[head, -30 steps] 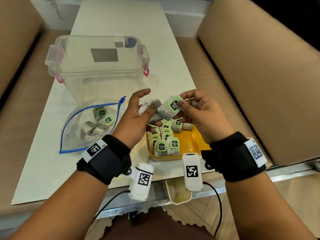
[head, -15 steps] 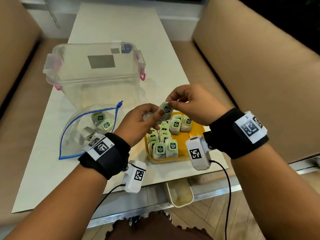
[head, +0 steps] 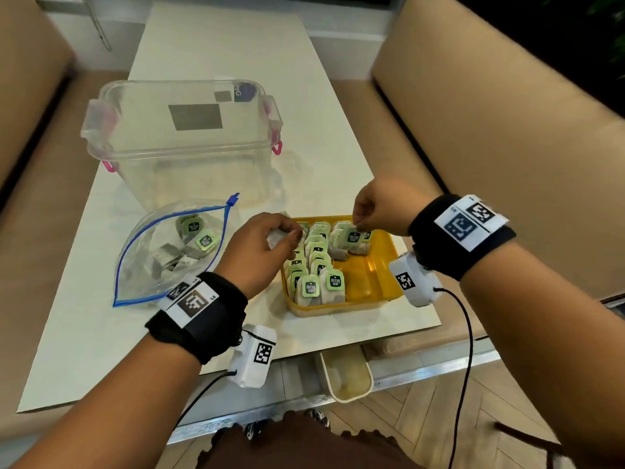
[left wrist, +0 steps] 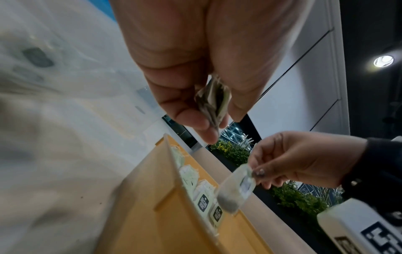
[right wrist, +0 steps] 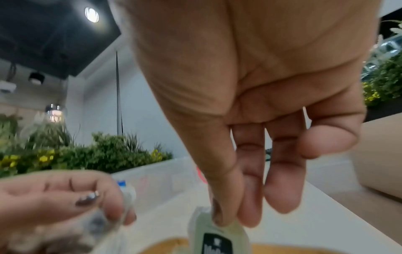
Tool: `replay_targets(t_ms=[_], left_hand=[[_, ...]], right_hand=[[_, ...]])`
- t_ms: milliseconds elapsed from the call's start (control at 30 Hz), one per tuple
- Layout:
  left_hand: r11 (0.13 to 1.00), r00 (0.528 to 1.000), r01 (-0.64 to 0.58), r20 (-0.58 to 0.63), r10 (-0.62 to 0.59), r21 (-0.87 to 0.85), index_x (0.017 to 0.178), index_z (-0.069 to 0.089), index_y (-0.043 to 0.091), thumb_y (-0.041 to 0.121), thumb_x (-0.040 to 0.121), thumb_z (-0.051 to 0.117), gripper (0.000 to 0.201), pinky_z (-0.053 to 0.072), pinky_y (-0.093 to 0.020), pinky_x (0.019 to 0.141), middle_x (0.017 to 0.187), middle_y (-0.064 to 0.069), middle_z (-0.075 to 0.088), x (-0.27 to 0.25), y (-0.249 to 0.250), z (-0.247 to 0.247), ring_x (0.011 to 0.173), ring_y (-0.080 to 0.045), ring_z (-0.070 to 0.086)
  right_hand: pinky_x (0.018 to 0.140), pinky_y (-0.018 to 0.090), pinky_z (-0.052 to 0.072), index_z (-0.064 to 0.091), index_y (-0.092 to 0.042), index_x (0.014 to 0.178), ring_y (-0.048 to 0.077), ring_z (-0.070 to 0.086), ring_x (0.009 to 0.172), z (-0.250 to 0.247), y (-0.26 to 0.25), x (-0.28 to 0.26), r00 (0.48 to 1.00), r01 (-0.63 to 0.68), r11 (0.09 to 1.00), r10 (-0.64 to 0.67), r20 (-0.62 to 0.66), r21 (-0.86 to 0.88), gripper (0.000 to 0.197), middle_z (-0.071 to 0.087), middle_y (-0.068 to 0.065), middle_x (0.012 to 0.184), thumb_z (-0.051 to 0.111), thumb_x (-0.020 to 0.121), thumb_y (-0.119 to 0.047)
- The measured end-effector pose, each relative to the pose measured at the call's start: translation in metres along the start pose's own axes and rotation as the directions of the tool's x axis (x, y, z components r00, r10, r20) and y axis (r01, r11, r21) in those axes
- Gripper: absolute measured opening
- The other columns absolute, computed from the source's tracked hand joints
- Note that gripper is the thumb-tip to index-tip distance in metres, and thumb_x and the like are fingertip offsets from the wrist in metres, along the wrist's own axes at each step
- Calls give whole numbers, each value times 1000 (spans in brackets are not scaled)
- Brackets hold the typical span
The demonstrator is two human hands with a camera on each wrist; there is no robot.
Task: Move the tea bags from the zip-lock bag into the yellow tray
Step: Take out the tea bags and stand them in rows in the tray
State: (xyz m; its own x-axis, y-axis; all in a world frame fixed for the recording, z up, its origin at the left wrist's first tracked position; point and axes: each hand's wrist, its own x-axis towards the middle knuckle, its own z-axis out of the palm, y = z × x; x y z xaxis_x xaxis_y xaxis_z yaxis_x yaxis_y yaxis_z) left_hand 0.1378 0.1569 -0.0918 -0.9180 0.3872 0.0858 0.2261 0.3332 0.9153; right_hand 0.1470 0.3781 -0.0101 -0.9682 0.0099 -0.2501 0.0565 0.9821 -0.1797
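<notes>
The yellow tray (head: 373,289) sits at the table's near edge with several green-tagged tea bags standing in rows. My right hand (head: 360,225) pinches one tea bag (head: 351,239) by its top over the tray's far right part; the same tea bag (right wrist: 215,238) shows in the right wrist view. My left hand (head: 287,235) holds a tea bag (head: 275,238) at the tray's left rim, seen as crumpled tea bags (left wrist: 214,101) between thumb and fingers. The open zip-lock bag (head: 142,279) lies left of the tray with several tea bags (head: 199,235) inside.
A clear plastic box (head: 182,137) with pink latches stands behind the zip-lock bag. Tan cushioned seats (head: 507,140) flank the white table (head: 220,45). A small cream container (head: 345,374) hangs below the table's near edge.
Both hands came down from mid-air toward the tray. The right hand took one tea bag away from the left and carried it right, down into the tray's far part.
</notes>
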Motion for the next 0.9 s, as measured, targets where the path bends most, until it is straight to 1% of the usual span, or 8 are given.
replay_targets(t_ms=[167,267,400,533,600,667,767,900], left_hand=[[997,1000,24,-13,-25,-70,96,68,21,20,92,61,8,47,-14,60,100,-2,63,-6,-2,-3,79,-16,67],[994,999,29,-10,-30,-107,97,68,20,19,93,60,9,47,-16,60,101,-4,63,-8,0,-5,72,-14,68],[987,999,49,8,-48,-152,97,67,19,16,93,59,9,46,-12,56,102,-7,63,-12,1,-9,70,-14,68],[983,997,80,26,-76,-166,99,66,15,3,93,51,20,45,-10,55,105,-8,64,-16,1,-13,70,-7,67],[982,996,81,51,-73,-169,101,63,20,2,92,47,26,46,-13,56,105,-6,64,-18,2,-14,70,-6,67],[989,996,67,69,-59,-130,105,56,30,5,93,47,30,51,-22,59,107,1,64,-19,3,-15,70,-8,68],[989,996,65,72,-56,-134,120,42,36,9,94,50,38,52,-27,63,110,4,61,-20,5,-15,71,-10,69],[981,994,88,80,-75,-172,124,39,32,13,94,55,39,52,-26,60,108,-2,63,-19,7,-15,73,-14,70]], right_hand=[[69,25,45,72,-13,88,15,58,77,18,-1,24,986,-39,990,60,158,-132,8,67,0,86,72,81,-17],[71,26,47,72,-14,88,17,60,81,28,-3,36,976,-47,984,82,201,-172,9,69,1,92,73,80,-17],[75,28,51,71,-14,88,22,65,89,40,-7,45,971,-68,976,112,212,-205,6,71,4,97,69,82,-16],[75,31,52,73,-8,92,23,64,84,44,-8,50,977,-92,976,127,172,-198,14,72,8,97,63,84,-14],[81,34,55,73,-7,94,25,66,89,44,-7,52,977,-97,975,131,167,-198,15,72,9,98,63,84,-14],[85,36,55,72,-7,96,26,66,92,43,-8,52,975,-103,972,140,171,-213,16,71,9,100,64,84,-16],[80,33,54,71,-8,96,25,65,90,33,-10,46,985,-96,973,123,118,-211,18,70,8,100,67,84,-20],[62,24,44,71,-13,89,15,60,74,13,-29,21,999,27,998,-25,-40,55,15,68,1,87,67,85,-27]])
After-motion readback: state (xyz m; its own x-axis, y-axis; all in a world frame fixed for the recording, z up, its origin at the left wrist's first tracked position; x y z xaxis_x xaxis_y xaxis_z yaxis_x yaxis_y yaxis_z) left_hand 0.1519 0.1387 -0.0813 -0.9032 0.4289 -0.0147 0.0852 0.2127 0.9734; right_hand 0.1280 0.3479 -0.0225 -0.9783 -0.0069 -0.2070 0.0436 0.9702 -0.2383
